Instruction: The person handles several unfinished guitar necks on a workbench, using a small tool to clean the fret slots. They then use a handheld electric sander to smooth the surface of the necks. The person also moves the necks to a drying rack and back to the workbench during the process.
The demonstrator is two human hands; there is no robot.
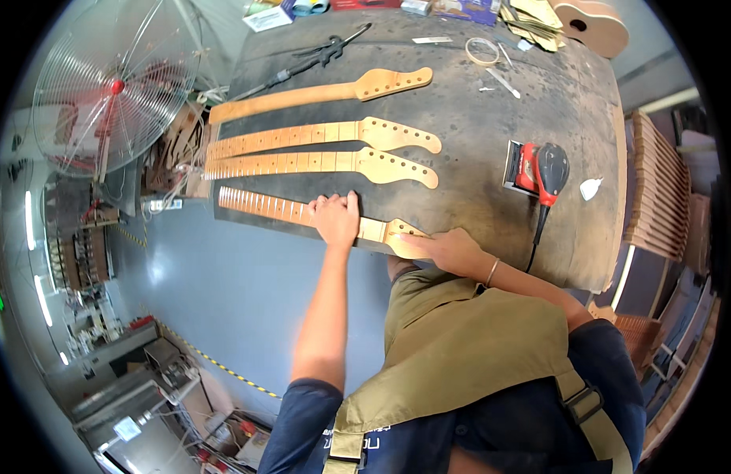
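Guitar neck (372, 230), clamped by left hand (336, 219) and right hand (452, 251), lies beside three other necks (326, 133).

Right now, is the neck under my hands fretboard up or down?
Fretboard up: fret lines show on the neck beside your left hand.

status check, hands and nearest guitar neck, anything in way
Left hand across nearest guitar neck, right hand on its headstock. Nothing else resting on it. Three other necks beyond, red-and-black sander off right.
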